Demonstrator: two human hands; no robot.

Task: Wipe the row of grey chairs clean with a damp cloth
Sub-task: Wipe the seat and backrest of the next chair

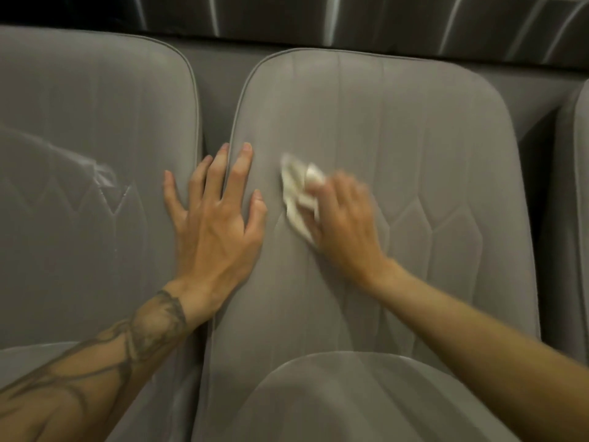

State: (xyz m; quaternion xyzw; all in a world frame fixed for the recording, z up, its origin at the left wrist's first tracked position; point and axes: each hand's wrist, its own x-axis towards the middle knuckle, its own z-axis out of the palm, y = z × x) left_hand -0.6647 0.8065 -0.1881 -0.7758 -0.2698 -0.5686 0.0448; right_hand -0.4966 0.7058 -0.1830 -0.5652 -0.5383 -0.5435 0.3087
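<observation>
1. The cloth (299, 193) is a small, pale, crumpled wad just left of the frame's centre. It is pressed against the backrest of the middle chair (398, 138).
2. My right hand (344, 224) grips the cloth, with fingers curled over its right half. The hand is blurred, so I cannot make out each finger.
3. My left hand (216, 218) holds nothing. It lies flat with fingers spread, straddling the gap between the left chair (95, 138) and the middle chair.
4. I judge the cloth to be light, limp and a little clingy from the damp. It has no stiffness of its own, so it will bunch and roll under my palm if I hold only an edge.
5. The best hold is probably the bunched middle, with fingertips on top so a flat patch meets the fabric.
6. The chair covering looks soft and padded, with stitched seams and piping. I expect it to give under pressure and drag on the cloth, and the seams may need a fingertip pressed through the cloth.
7. A third chair (581, 186) shows only as a sliver at the right edge.
</observation>
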